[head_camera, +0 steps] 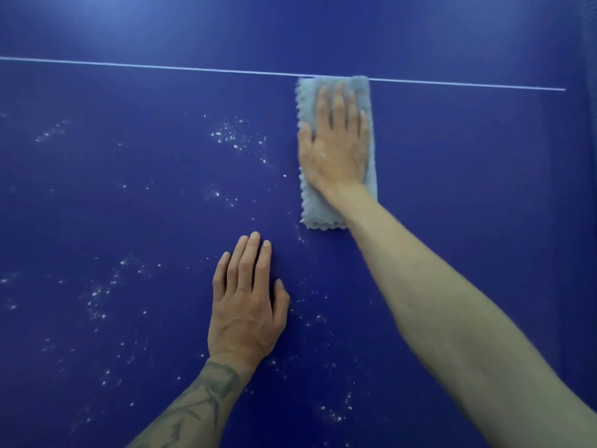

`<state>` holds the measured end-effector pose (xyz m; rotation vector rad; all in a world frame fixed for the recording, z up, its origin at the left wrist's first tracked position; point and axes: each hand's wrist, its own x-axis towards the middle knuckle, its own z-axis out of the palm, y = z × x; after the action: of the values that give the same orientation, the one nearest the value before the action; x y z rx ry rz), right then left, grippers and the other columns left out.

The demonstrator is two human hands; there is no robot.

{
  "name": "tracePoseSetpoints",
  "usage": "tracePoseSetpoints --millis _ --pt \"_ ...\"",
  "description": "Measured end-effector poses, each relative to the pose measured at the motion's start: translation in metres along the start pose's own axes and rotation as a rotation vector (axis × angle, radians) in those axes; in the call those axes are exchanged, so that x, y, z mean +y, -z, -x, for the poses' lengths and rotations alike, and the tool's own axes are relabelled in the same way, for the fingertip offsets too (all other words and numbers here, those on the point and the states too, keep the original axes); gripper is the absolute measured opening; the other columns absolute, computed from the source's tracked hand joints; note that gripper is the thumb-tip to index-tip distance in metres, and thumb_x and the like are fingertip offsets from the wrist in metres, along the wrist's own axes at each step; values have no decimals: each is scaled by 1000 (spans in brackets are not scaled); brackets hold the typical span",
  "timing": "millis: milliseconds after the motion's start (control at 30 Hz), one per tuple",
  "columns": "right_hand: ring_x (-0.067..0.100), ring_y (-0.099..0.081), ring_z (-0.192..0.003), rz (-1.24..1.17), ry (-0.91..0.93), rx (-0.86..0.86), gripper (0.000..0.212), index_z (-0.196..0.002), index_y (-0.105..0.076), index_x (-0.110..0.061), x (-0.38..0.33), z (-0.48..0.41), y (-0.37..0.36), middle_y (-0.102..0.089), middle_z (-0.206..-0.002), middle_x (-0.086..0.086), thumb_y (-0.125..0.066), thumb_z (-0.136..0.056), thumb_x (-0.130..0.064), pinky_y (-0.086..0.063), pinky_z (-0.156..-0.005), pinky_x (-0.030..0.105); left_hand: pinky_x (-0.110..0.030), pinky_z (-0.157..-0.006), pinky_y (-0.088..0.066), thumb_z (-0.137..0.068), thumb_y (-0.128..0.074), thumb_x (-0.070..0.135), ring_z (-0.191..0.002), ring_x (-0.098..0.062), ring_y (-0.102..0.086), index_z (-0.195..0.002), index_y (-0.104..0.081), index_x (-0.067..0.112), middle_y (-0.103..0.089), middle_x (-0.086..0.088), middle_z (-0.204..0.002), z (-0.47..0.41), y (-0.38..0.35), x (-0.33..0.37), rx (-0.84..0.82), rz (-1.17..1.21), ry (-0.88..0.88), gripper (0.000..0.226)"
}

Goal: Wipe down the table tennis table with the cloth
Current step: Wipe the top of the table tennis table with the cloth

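Observation:
The blue table tennis table (452, 189) fills the view. A folded light grey-blue cloth (315, 208) lies flat on it, its far edge at the thin white line (161, 66). My right hand (336, 140) presses flat on the cloth, fingers stretched out towards the line. My left hand (247, 305) rests flat on the bare table nearer to me, to the left of the cloth, holding nothing. White specks of dust (235, 137) are scattered over the surface left of the cloth and around my left hand.
The table's right edge (586, 156) runs down the far right of the view. The surface right of the cloth shows almost no specks.

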<state>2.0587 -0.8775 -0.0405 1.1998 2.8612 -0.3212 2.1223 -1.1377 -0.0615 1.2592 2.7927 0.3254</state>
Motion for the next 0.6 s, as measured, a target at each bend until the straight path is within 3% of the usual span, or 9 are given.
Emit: tracePoseSetpoints --millis 167,300,433,500,600 --pt "25 -3 -166 47 418 -63 69 -171 -13 -17 -6 75 -11 -7 -179 7 -27 -110 -44 -6 -133 45 -54 -127 -26 -104 -41 29 -156 -33 -32 -157 -41 2 -36 -16 -166 2 1 -1 2 -8 -5 59" --pt "23 -1 -166 78 250 -41 69 -171 -11 -19 42 65 -2 -6 -179 5 -23 -109 -46 -4 -134 44 -54 -128 -25 -104 -41 29 -156 -32 -32 -157 -41 3 -36 -16 -166 0 0 0 -7 -1 4 59" --pt "25 -3 -166 21 27 10 70 -171 -10 -19 14 41 -3 -6 -179 6 -22 -108 -46 -4 -134 46 -53 -128 -24 -103 -42 29 -156 -32 -32 -157 -41 3 -36 -16 -166 0 1 1 -10 2 0 60" --pt "25 -1 -166 10 115 -1 70 -171 -10 -19 -4 59 -9 -4 -179 6 -22 -108 -45 -4 -134 47 -53 -128 -24 -102 -44 28 -156 -32 -32 -157 -41 3 -37 -16 -166 -1 1 -1 -1 5 -2 60" --pt "25 -3 -166 40 406 -54 65 -171 -16 -18 6 117 -15 -7 -179 6 -29 -111 -41 -11 -133 49 -53 -128 -24 -102 -45 27 -156 -33 -33 -156 -42 1 -38 -17 -165 0 2 -1 10 11 -5 60"
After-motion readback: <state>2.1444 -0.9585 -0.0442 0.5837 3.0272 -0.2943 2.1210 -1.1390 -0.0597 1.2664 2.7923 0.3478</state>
